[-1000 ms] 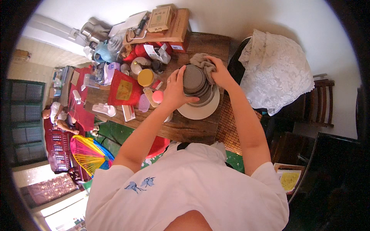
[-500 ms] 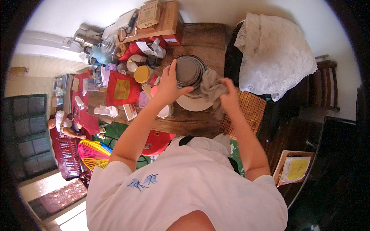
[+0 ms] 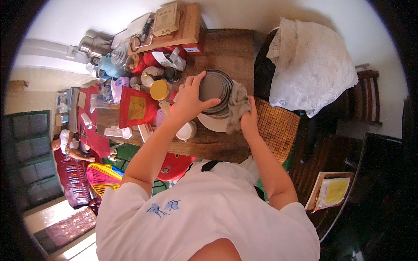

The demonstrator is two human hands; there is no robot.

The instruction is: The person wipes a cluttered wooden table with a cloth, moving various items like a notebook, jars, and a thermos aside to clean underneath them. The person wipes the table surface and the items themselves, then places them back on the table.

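Note:
A dark grey round object (image 3: pixel 213 87) with stepped rings, its kind unclear, rests on a wider pale round base (image 3: pixel 212 123) at the wooden table's right part. My left hand (image 3: pixel 190 98) grips its left side, the thumb toward the front and the fingers reaching along the far edge. A crumpled grey-brown cloth (image 3: pixel 237 107) is pinched in my right hand (image 3: pixel 249 119). The cloth presses against the right side of the rings and covers part of them. Some of my right fingers are hidden behind the cloth.
Left of my left hand crowd a yellow-lidded jar (image 3: pixel 160 90), a red bag (image 3: pixel 138 105) and a white cup (image 3: pixel 186 131). A wooden box (image 3: pixel 187 26) stands behind. A woven mat (image 3: pixel 275 126) and a cloth-draped shape (image 3: pixel 311 69) lie right. Another person (image 3: pixel 71 145) sits far left.
My right hand and the cloth have shifted slightly, the cloth now lying closer along the rings' right side. My left hand stays on the round object, which appears slightly lower in view.

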